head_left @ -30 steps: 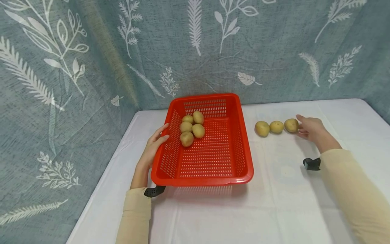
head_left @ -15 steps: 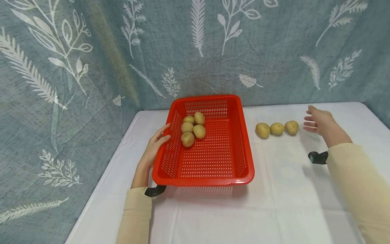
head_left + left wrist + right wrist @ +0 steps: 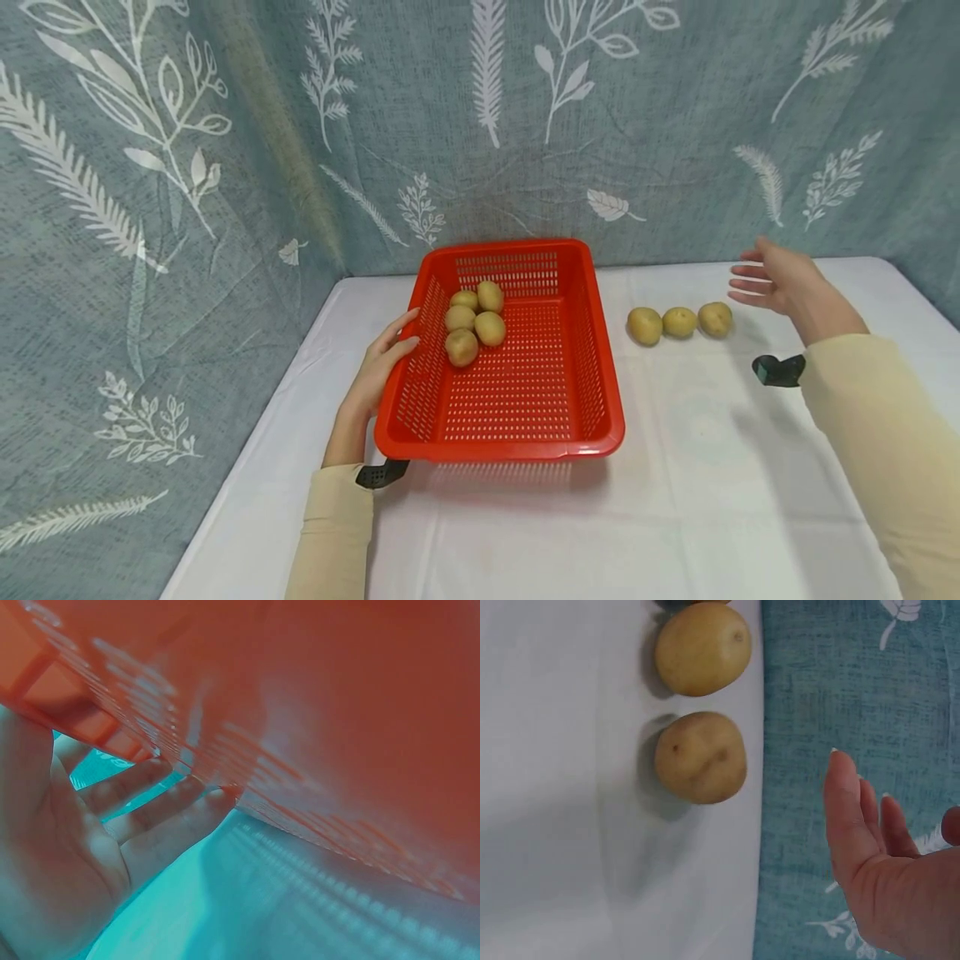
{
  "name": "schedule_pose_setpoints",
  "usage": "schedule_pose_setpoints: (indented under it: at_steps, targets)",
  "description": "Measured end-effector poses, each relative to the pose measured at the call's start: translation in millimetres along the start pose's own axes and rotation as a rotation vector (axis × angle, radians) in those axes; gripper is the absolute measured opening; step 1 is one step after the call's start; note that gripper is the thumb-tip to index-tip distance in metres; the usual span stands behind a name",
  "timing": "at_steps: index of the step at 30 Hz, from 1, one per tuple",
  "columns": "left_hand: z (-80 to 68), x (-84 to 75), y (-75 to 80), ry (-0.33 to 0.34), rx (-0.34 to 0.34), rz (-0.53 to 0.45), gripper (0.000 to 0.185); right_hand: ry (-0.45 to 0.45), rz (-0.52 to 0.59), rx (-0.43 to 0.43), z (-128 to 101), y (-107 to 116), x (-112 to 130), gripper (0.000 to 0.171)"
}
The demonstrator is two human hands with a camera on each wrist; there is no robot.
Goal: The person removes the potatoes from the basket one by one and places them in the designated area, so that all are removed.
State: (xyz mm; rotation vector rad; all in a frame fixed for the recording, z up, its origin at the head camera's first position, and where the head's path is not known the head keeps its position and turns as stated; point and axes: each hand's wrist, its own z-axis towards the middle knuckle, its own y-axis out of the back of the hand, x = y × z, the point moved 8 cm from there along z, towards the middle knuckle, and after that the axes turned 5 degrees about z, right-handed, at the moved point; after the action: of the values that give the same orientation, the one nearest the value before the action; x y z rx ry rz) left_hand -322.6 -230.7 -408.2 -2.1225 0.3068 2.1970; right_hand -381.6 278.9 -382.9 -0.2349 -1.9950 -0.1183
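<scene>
A red plastic basket (image 3: 510, 450) with slotted walls sits on the white cloth, several potatoes (image 3: 461, 318) gathered at its left side. My left hand (image 3: 372, 371) grips the basket's left rim. Seen from the left wrist, some of its fingers (image 3: 161, 821) reach under the rim to the outer wall. Three more potatoes lie in a row right of the basket: a left one (image 3: 644, 326), a middle one (image 3: 679, 322) and a right one (image 3: 715, 320). Above and to the right of that row, my right hand (image 3: 787, 283) hovers with loosely extended fingers, holding nothing.
White cloth (image 3: 675, 517) covers the table. A blue-green curtain (image 3: 675, 167) with white leaf prints hangs behind it and along the left side. Dark wrist cameras (image 3: 778, 371) sit at the cuffs of beige sleeves (image 3: 862, 408).
My right hand has left the right-hand potato, moving right and rising above the table. The potatoes lie in the same row, and my left hand stays on the basket.
</scene>
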Motion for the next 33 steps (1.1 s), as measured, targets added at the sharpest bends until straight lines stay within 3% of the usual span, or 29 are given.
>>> schedule_pose_setpoints:
  at_steps: [14,23,33]
  targets:
    - [-0.4,0.8,1.0,0.002,-0.001,-0.006,0.052,0.025,0.054,0.12,-9.4,-47.2,22.2,0.067]
    - [-0.5,0.7,0.6,0.004,-0.002,-0.019,0.052,0.071,-0.017,0.143,-16.9,-78.7,34.2,0.068]
    - [0.0,1.0,0.6,0.004,-0.002,-0.018,0.052,0.032,-0.006,0.23,-27.8,-118.4,40.6,0.063]
